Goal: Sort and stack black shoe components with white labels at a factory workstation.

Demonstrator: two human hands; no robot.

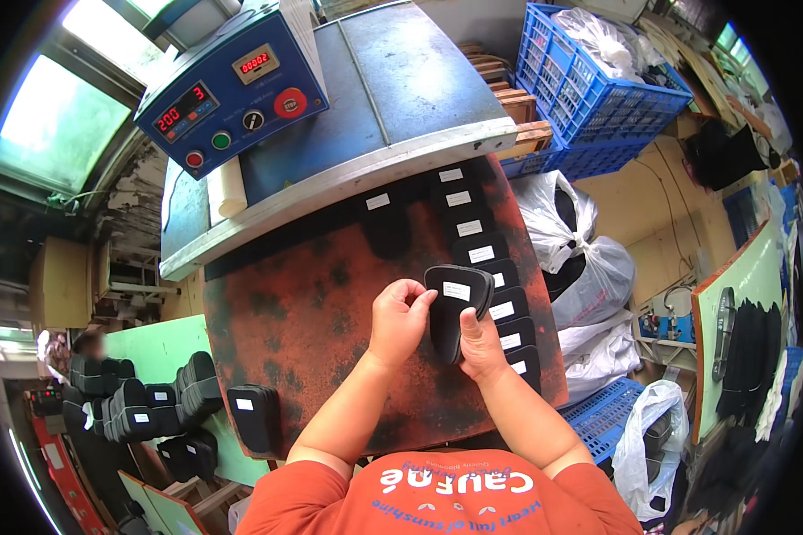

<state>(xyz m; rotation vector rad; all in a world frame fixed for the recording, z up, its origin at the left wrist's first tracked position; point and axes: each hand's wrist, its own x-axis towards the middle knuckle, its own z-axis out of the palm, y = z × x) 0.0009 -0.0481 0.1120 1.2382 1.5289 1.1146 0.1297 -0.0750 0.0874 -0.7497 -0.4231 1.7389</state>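
Note:
My right hand [482, 345] grips a small stack of black insoles [448, 328] above the worktable, its thumb lying across the top one. A white label [456, 292] is on the upper part of that insole. At the stack's left edge, close to the label, my left hand [399, 319] has its fingers pinched together; whatever is between the fingertips is too small to make out. Just right of the held stack runs an overlapping row of black insoles [509, 308] with white labels. Another labelled insole [386, 227] lies farther back, and a pile of insoles [255, 417] sits at the near left.
A blue machine with a control box [232, 94] and metal-edged bed [401, 152] spans the far side of the reddish table [312, 339]. More insoles [134, 406] stand on a green table at left. Plastic bags [589, 267] and blue crates [589, 98] crowd the right.

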